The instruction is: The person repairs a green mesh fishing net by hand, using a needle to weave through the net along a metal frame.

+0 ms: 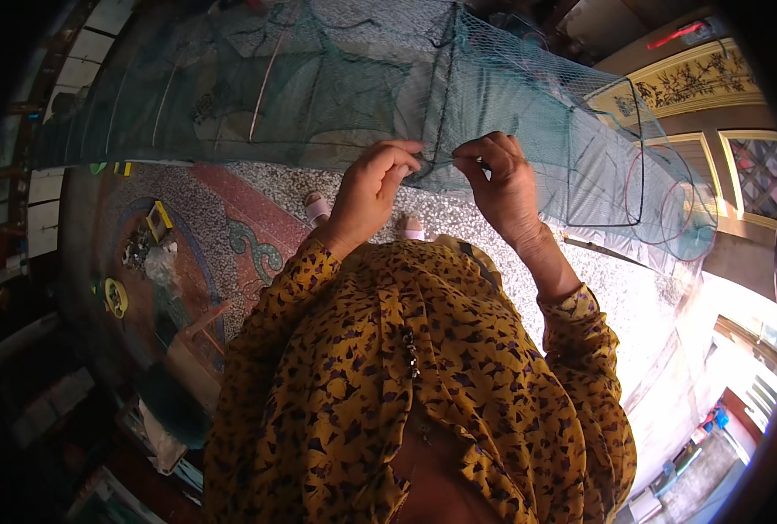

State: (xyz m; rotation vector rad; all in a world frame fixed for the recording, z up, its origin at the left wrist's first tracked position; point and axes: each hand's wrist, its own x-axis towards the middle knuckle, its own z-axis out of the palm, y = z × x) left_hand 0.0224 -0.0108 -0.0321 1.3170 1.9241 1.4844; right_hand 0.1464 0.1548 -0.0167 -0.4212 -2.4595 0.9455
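A long green mesh net trap (354, 79) stretches across in front of me, held out in sections by dark frames. At its near lower edge, beside a dark frame bar (445, 96), my two hands are close together. My left hand (373, 185) is closed, its thumb and fingers pinching at the netting. Just to the right, my right hand (502, 185) is also closed, thumb against index finger. Whatever it pinches is too fine to make out. A small gap separates the fingertips of both hands.
The net's right end narrows to round hoops (690, 214). Below it lies a speckled, patterned floor (257, 196), with my feet under the hands. On the left floor are a yellow box (159, 221), clear plastic (161, 265) and a round yellow item (115, 298). Framed panels (698, 79) stand at right.
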